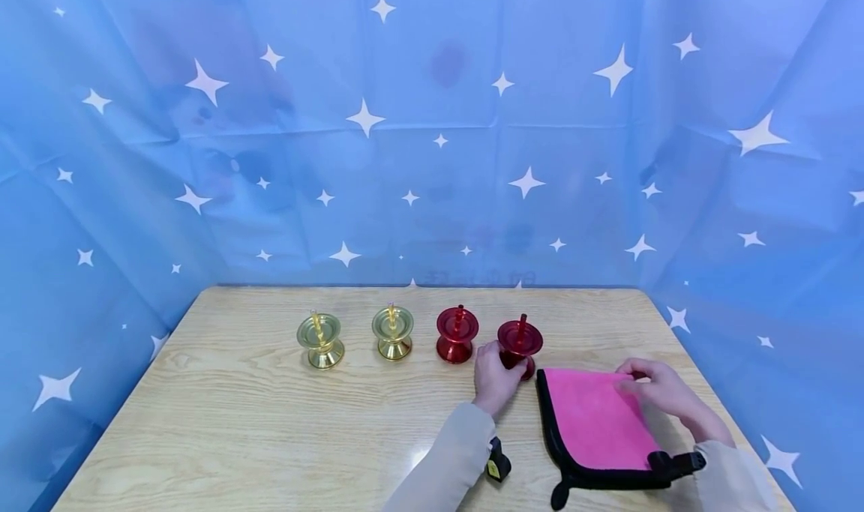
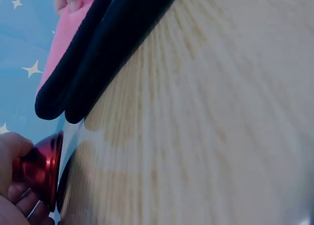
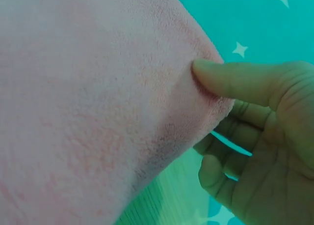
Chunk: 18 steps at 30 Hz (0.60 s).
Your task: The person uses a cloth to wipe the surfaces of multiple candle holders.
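Observation:
My left hand [image 1: 496, 381] grips the stem of the rightmost red candle holder [image 1: 521, 338], a shiny metal piece with a round dish, a thin upright stick and a flared base. In the left wrist view, the flared base [image 2: 46, 168] shows close over the table. My right hand [image 1: 664, 390] pinches the far right corner of a pink cloth [image 1: 594, 414] with black edging, between thumb [image 3: 235, 80] and fingers. That corner is lifted, and a black loop [image 1: 559, 495] sticks out at the cloth's near left corner.
Left of the held one stand another red candle holder [image 1: 456, 333] and two gold candle holders [image 1: 394, 332] [image 1: 320, 339], in a loose row along the back of the wooden table [image 1: 236, 422]. A blue star-patterned curtain [image 1: 432, 160] hangs behind and on both sides.

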### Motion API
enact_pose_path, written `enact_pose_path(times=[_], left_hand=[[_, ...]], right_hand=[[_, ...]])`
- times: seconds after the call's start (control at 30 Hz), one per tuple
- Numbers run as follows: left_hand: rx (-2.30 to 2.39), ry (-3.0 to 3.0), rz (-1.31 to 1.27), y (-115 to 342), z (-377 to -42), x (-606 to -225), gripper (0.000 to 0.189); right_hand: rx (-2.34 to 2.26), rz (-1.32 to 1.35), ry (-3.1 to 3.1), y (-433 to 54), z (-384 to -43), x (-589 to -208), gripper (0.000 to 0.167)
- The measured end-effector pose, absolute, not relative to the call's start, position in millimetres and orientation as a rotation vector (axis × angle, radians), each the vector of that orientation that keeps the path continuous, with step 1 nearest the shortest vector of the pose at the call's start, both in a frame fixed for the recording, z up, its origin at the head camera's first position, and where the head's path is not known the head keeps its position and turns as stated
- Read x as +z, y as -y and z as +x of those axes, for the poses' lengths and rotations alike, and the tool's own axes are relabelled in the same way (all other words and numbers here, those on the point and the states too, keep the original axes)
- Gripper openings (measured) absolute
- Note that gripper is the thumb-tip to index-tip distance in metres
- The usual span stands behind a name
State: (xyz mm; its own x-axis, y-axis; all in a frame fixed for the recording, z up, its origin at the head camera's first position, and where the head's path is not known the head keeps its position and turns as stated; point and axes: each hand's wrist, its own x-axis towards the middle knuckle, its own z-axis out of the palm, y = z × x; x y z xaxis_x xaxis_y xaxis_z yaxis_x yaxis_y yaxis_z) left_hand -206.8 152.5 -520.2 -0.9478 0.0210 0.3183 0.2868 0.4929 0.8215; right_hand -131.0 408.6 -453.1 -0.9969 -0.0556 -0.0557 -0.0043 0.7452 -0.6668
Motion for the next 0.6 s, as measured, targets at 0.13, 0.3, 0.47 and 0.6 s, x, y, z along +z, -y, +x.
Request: enact_pose_path(times=[0.13,0.3,0.47,0.6], left_hand=[[-1.502,2.461,-0.305,-149,-206,-520,0.025],[-1.549,2.464,-0.385,-144,-203,-518,0.024],[-1.627,2.470,-0.428,-140,-199,-514,0.024],[-1.690,2.454,-0.483,-135,-194,-509,0.025]], right_hand=[[-1.232,-0.105,-2.803,-411,-127,-449,0.014],[-1.374,-0.157,-2.690,-412,-120,-443,0.016],[-1.491,-0.164,-2.570,-411,-112,-433,0.021],[-1.565,-0.153,-2.527,-407,-105,-420,0.020]])
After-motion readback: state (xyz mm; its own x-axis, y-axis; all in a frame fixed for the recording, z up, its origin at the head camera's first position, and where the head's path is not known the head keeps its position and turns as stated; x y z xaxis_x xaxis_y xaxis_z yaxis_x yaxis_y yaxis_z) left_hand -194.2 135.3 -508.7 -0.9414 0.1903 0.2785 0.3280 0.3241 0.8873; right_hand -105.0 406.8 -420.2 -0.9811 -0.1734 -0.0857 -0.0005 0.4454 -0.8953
